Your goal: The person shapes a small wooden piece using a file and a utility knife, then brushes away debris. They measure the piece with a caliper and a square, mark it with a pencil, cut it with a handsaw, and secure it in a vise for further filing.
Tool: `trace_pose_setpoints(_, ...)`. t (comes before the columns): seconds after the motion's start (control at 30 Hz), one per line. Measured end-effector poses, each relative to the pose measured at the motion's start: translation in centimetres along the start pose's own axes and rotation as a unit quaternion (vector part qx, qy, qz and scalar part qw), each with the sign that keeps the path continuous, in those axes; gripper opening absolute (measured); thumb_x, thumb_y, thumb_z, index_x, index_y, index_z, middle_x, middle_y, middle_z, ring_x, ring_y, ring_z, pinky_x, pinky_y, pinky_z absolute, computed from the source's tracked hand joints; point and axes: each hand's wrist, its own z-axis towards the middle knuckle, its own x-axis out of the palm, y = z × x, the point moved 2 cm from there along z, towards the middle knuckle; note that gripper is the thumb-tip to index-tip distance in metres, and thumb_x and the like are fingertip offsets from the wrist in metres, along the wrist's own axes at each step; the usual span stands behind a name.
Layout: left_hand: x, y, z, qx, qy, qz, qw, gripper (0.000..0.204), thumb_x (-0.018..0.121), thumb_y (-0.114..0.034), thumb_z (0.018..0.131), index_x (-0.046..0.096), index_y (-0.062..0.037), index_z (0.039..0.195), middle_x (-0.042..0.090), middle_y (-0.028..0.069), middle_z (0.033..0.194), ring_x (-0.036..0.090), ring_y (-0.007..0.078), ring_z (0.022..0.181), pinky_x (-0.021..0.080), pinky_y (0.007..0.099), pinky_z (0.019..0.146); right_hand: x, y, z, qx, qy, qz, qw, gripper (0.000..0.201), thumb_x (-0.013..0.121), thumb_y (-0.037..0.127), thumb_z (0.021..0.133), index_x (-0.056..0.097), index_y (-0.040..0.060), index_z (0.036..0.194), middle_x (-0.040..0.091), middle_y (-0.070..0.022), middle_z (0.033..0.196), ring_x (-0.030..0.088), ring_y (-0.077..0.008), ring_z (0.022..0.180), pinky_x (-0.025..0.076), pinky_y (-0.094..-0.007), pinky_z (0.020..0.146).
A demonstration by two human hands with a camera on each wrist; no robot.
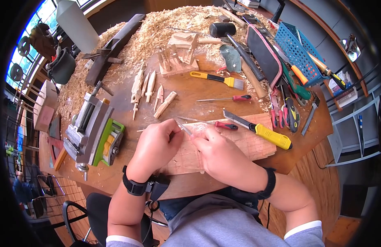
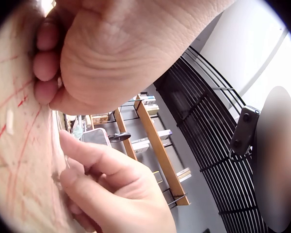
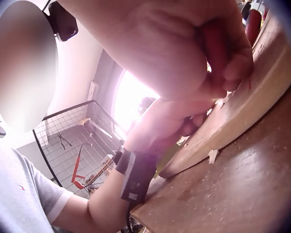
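Both hands work close together over a pale wooden board point(image 1: 252, 140) with red lines drawn on it. A thin pale strip point(image 1: 185, 129) spans the small gap between them. My right hand point(image 1: 223, 154) pinches its near end between thumb and index finger, as the left wrist view shows too. My left hand point(image 1: 155, 144) has its fingers curled at the strip's far end, low over the board. What kind of thing the strip is, I cannot tell. Beyond the hands, a red-handled thin tool point(image 1: 226, 125) and a yellow-handled saw point(image 1: 272, 136) lie on the board.
A green-and-grey vise point(image 1: 93, 131) stands at left. Carved wooden pieces point(image 1: 150, 88), a yellow brush point(image 1: 219, 79) and a red-handled screwdriver point(image 1: 242, 98) lie beyond the board. Wood shavings point(image 1: 170, 18) cover the back. A mallet point(image 1: 222, 29) and a blue basket point(image 1: 297, 49) are at right.
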Motion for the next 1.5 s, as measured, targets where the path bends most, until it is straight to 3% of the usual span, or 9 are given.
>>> trace_pose_setpoints(0.1, -0.3, -0.1, -0.1, 0.002, 0.01, 0.001, 1.0, 0.009, 0.066, -0.005, 0.084, 0.063, 0.002, 0.08, 0.063, 0.0136, 0.062, 0.062, 0.0172, 0.054, 0.048, 0.0324, 0.053, 0.5, -0.2, 2.0, 0.006, -0.002, -0.006, 1.0, 0.034, 0.056, -0.004, 0.082, 0.063, -0.0049, 0.115, 0.057, -0.0235, 0.098, 0.062, -0.038, 0.087, 0.052, -0.0418, 0.081)
trace_pose_setpoints(0.17, -0.3, -0.2, 0.0, -0.013, 0.005, -0.014, 1.0, 0.011, 0.068, -0.01, 0.083, 0.062, -0.0007, 0.08, 0.062, 0.0185, 0.064, 0.063, 0.0355, 0.06, 0.049, 0.0399, 0.056, 0.2, -0.5, 2.4, 0.033, 0.018, -0.018, 0.999, 0.034, 0.056, -0.004, 0.082, 0.063, -0.0047, 0.115, 0.057, -0.0236, 0.097, 0.062, -0.0378, 0.087, 0.051, -0.0417, 0.081)
trace_pose_setpoints(0.63, -0.6, -0.2, -0.1, 0.003, 0.001, -0.019, 1.0, 0.011, 0.067, -0.009, 0.084, 0.063, 0.0012, 0.082, 0.063, 0.0203, 0.068, 0.065, 0.0353, 0.063, 0.05, 0.0394, 0.058, 0.5, -0.4, 0.7, -0.037, -0.016, 0.008, 0.999, 0.027, 0.053, 0.0, 0.086, 0.061, -0.0082, 0.111, 0.056, -0.026, 0.096, 0.063, -0.0406, 0.085, 0.052, -0.0456, 0.078)
trace_pose_setpoints(0.83, -0.7, -0.5, 0.1, -0.014, 0.011, -0.023, 1.0, 0.011, 0.067, -0.009, 0.085, 0.064, 0.0011, 0.082, 0.063, 0.0205, 0.068, 0.065, 0.0357, 0.063, 0.05, 0.0394, 0.058, -0.1, -0.9, 1.9, 0.04, -0.016, 0.056, 0.998, 0.034, 0.053, -0.005, 0.082, 0.064, -0.0041, 0.114, 0.057, -0.0228, 0.098, 0.061, -0.0377, 0.086, 0.051, -0.0426, 0.082)
trace_pose_setpoints(1.2, -0.6, -0.4, 0.1, 0.007, 0.004, -0.011, 1.0, 0.01, 0.066, -0.009, 0.084, 0.064, 0.001, 0.084, 0.063, 0.0213, 0.068, 0.065, 0.0363, 0.062, 0.05, 0.0405, 0.058, 0.6, 0.0, 2.2, 0.013, 0.011, -0.008, 1.0, 0.035, 0.054, -0.004, 0.083, 0.062, -0.0043, 0.116, 0.057, -0.0229, 0.099, 0.062, -0.0387, 0.085, 0.052, -0.0435, 0.078)
trace_pose_setpoints(1.27, -0.5, -0.2, 0.0, -0.008, -0.001, -0.009, 1.0, 0.011, 0.065, -0.007, 0.087, 0.063, 0.0031, 0.083, 0.065, 0.0158, 0.067, 0.063, 0.0211, 0.058, 0.05, 0.0339, 0.058, 0.3, -0.4, 2.7, 0.032, 0.026, -0.023, 0.999, 0.035, 0.054, -0.004, 0.083, 0.062, -0.0043, 0.117, 0.057, -0.0227, 0.098, 0.061, -0.0385, 0.085, 0.052, -0.0435, 0.077)
trace_pose_setpoints(1.3, -0.4, -0.2, 0.1, -0.006, -0.002, -0.01, 1.0, 0.011, 0.065, -0.007, 0.087, 0.063, 0.0031, 0.083, 0.065, 0.0158, 0.067, 0.063, 0.0211, 0.058, 0.05, 0.0339, 0.058, 0.2, -0.7, 2.8, 0.044, 0.02, -0.013, 0.999, 0.035, 0.054, -0.004, 0.083, 0.062, -0.0042, 0.118, 0.056, -0.0224, 0.097, 0.061, -0.0382, 0.084, 0.052, -0.0432, 0.078)
trace_pose_setpoints(1.37, -0.4, 0.2, -0.1, -0.002, -0.009, -0.042, 0.999, 0.011, 0.066, -0.009, 0.086, 0.064, 0.0014, 0.084, 0.063, 0.022, 0.068, 0.065, 0.0364, 0.062, 0.05, 0.0401, 0.057, 0.0, -0.7, 2.6, 0.051, 0.02, 0.0, 0.998, 0.036, 0.054, -0.004, 0.083, 0.062, -0.0041, 0.118, 0.056, -0.0221, 0.096, 0.061, -0.038, 0.084, 0.051, -0.0429, 0.078)
trace_pose_setpoints(1.5, -0.6, -0.1, -0.1, -0.004, -0.01, -0.034, 0.999, 0.01, 0.066, -0.008, 0.086, 0.064, 0.0014, 0.084, 0.063, 0.0216, 0.068, 0.065, 0.0364, 0.062, 0.05, 0.04, 0.057, -0.9, 0.0, 0.0, 0.026, 0.011, 0.004, 1.0, 0.038, 0.054, -0.004, 0.083, 0.062, -0.0043, 0.12, 0.057, -0.0212, 0.096, 0.06, -0.0373, 0.089, 0.051, -0.042, 0.08)
